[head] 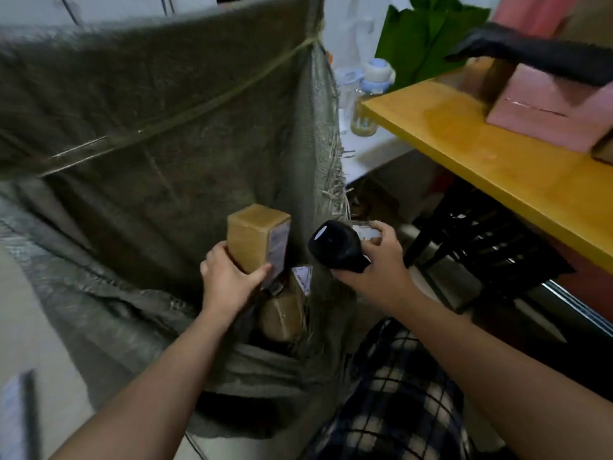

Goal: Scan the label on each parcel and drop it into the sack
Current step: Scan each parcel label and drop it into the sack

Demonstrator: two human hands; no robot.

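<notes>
The brown cardboard parcel point(255, 237) is held upright in the open mouth of the grey-green sack point(149, 144), with its label point(278, 248) facing 3 o'clock. The grip of the left hand point(229, 278) is clamped on its lower end. Just beside it at 3 o'clock, the grip of the right hand point(376, 260) is closed around a black scanner point(333, 245). At 6 o'clock a second parcel point(282, 315) lies inside the sack. At 2 o'clock a yellow counter point(481, 167) carries a pink box point(544, 117).
</notes>
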